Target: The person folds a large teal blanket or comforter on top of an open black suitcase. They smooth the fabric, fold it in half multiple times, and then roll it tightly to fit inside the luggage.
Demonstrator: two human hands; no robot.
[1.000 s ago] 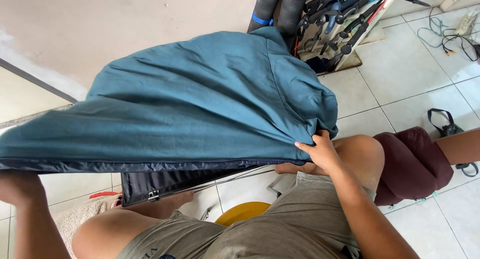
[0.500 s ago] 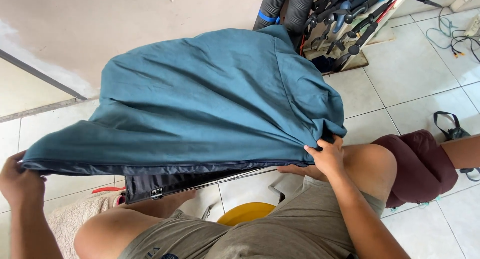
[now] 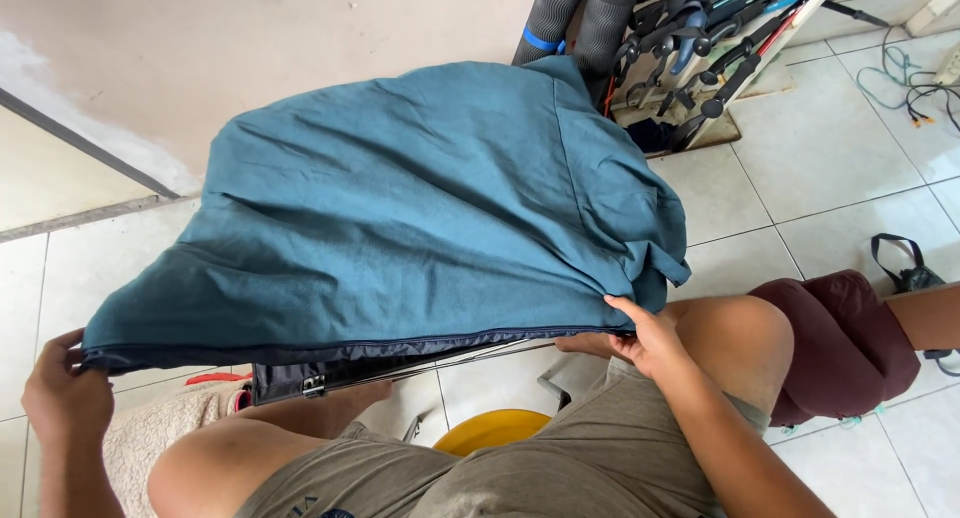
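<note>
I am watching the left hand [image 3: 68, 396] closing its fingers around the near left corner of a teal fabric cover [image 3: 400, 218], while the right hand [image 3: 652, 340] is pinching the dark zipper edge [image 3: 420, 340] at the near right, beside the knee. The cover is hanging spread between both hands above the tiled floor [image 3: 830, 178], its far end draping toward the wall. Compared with half a second ago, the left hand is sitting lower and further toward the left edge of view, the cloth is stretching flatter, and the right hand is keeping its pinch at the same spot. A small metal zipper pull [image 3: 314, 385] is dangling under the dark lining. Below the cover, a round yellow container [image 3: 490, 431] is showing between the legs, and a beige towel [image 3: 150, 428] is lying at the near left of the floor. A dark red cushion [image 3: 850, 343] is resting at the right. Rolled grey mats [image 3: 575, 23] and a rack of poles [image 3: 700, 48] are standing against the far wall; cables [image 3: 915, 83] are trailing in the far right corner.
</note>
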